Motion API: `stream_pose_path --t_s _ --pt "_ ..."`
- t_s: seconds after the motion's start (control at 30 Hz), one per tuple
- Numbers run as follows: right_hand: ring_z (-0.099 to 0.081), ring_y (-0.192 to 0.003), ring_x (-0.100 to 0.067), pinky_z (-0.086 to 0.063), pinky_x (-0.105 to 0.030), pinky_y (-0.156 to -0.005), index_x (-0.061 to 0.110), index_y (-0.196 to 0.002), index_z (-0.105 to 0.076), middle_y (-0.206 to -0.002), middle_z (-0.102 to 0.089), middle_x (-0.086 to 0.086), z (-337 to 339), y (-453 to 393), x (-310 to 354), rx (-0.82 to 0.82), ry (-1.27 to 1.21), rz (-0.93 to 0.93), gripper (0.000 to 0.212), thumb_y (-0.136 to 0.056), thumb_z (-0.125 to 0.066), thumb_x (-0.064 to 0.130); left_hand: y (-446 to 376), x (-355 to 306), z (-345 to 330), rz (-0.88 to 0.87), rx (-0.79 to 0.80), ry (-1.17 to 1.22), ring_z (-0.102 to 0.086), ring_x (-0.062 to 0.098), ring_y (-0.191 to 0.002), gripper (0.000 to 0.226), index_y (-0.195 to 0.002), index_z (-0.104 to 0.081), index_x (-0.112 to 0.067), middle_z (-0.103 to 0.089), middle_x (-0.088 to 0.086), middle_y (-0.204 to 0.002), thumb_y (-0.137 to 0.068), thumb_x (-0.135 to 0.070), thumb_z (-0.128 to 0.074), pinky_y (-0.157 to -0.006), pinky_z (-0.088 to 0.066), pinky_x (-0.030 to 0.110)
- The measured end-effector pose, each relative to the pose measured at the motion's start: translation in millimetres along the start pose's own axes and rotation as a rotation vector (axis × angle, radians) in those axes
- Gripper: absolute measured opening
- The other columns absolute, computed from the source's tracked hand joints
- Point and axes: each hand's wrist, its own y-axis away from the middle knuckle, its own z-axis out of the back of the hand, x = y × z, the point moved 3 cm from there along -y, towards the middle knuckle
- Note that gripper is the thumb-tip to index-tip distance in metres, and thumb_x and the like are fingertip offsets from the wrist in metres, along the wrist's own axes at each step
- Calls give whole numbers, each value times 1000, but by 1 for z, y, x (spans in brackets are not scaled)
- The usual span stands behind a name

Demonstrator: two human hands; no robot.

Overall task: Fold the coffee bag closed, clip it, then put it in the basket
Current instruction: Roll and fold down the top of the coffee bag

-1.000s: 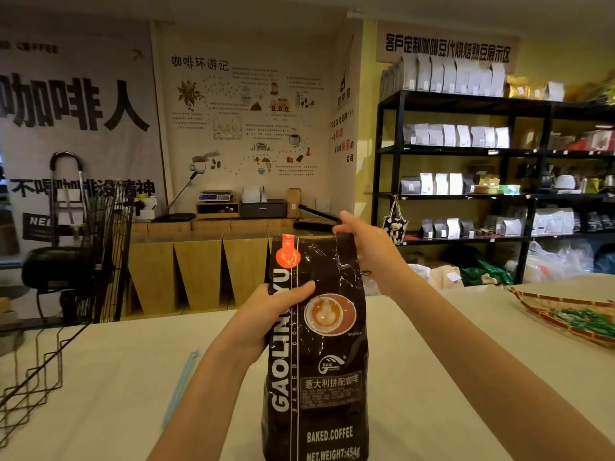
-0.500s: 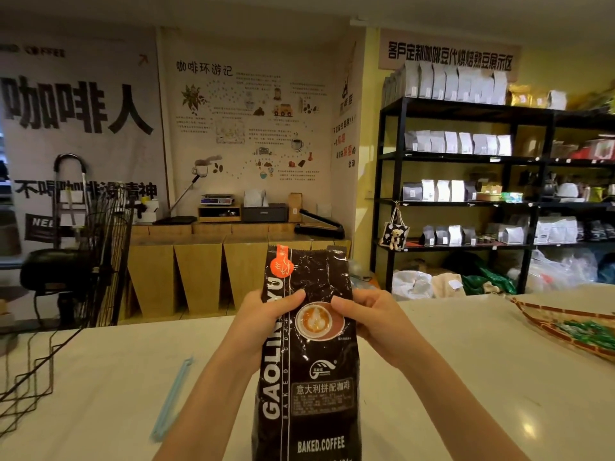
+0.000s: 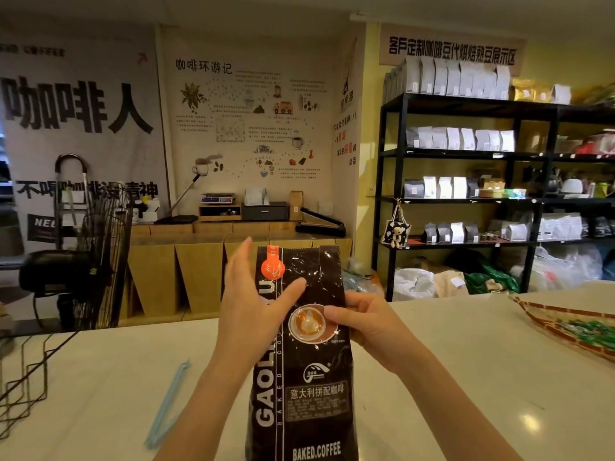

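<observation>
A tall dark brown coffee bag point(image 3: 306, 377) with white lettering and an orange tag stands upright on the white table, its top unfolded. My right hand point(image 3: 369, 324) grips the bag's right side at the cup picture, thumb on the front. My left hand point(image 3: 253, 307) is at the bag's left side with fingers spread, the thumb touching the front and the other fingers lifted off. A light blue sealing clip point(image 3: 168, 404) lies on the table to the left of the bag. A black wire basket point(image 3: 23, 371) sits at the table's far left edge.
A woven tray point(image 3: 545, 314) with green packets rests at the right edge of the white table point(image 3: 466, 377). Beyond the table stand a black fan point(image 3: 83, 261), a wooden counter and black shelving point(image 3: 466, 154) full of bags.
My right hand came down from the bag's top to its right side. My left hand has slid up the left side and opened its fingers.
</observation>
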Motion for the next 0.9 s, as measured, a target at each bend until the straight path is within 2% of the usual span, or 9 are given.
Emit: stream_pose_path --t_s 0.1,0.17,0.23,0.3,0.37,0.43,0.53,0.63,0.9 --pt "-70 -83 -21 -54 -24 -70 11 -92 -71 -85 -75 -6 0 0 1 15 -11 12 23 -72 -66 22 6 -36 -12 -559 -148 -368 -27 16 -136 59 -131 -41 -26 -36 2 -146 -78 -49 -52 -109 -21 35" --pt "-71 -78 -17 -54 -23 -66 13 -85 -73 -81 -76 -4 0 0 2 5 -13 23 17 -78 -61 23 -2 -58 -32 -818 -57 -511 -33 20 -135 40 -112 -60 -25 -48 3 -139 -83 -46 -43 -111 -17 36" --pt "-70 -76 -14 -53 -21 -64 17 -81 -74 -78 -76 -1 0 0 3 -14 -18 23 17 -81 -58 22 -18 -75 -52 -923 158 -662 -36 20 -134 42 -99 -68 -23 -56 2 -132 -88 -44 -34 -111 -9 37" --pt "-69 -76 -14 -52 -21 -64 18 -84 -74 -79 -75 0 0 1 3 -26 -19 8 17 -84 -57 19 -41 -80 -68 -849 435 -879 -39 18 -130 52 -97 -69 -17 -63 2 -122 -93 -44 -25 -113 -6 41" --pt "-67 -76 -14 -52 -21 -66 14 -85 -73 -79 -73 -1 0 1 3 -23 -9 -6 17 -85 -57 20 -58 -80 -75 -772 558 -1061 -55 21 -110 63 -89 -68 -9 -68 5 -95 -93 -46 -17 -110 -22 45" --pt "-66 -75 -13 -51 -21 -67 11 -85 -73 -78 -71 -2 0 1 4 -13 12 -12 19 -84 -58 23 -69 -76 -76 -701 597 -1064 -60 25 -89 61 -81 -62 -5 -58 4 -77 -93 -46 -19 -87 -43 40" --pt "-67 -77 -14 -51 -21 -67 8 -88 -72 -79 -71 -3 0 1 4 6 19 -14 23 -84 -58 25 -72 -69 -78 -609 626 -953 -55 22 -72 50 -69 -54 -9 -47 0 -63 -95 -40 -26 -66 -40 33" --pt "-67 -78 -14 -51 -20 -69 6 -90 -72 -80 -72 -3 1 2 4 24 29 -15 25 -84 -58 25 -74 -66 -79 -552 626 -848 -45 16 -59 48 -53 -40 -16 -42 -2 -58 -95 -37 -29 -59 -35 28" --pt "-67 -87 -18 -50 -22 -79 3 -94 -70 -88 -72 -8 2 3 10 42 111 28 39 -75 -60 34 -76 -57 -82 -481 602 -817 -45 14 -54 48 -51 -44 -14 -45 0 -58 -93 -34 -35 -60 -38 32"
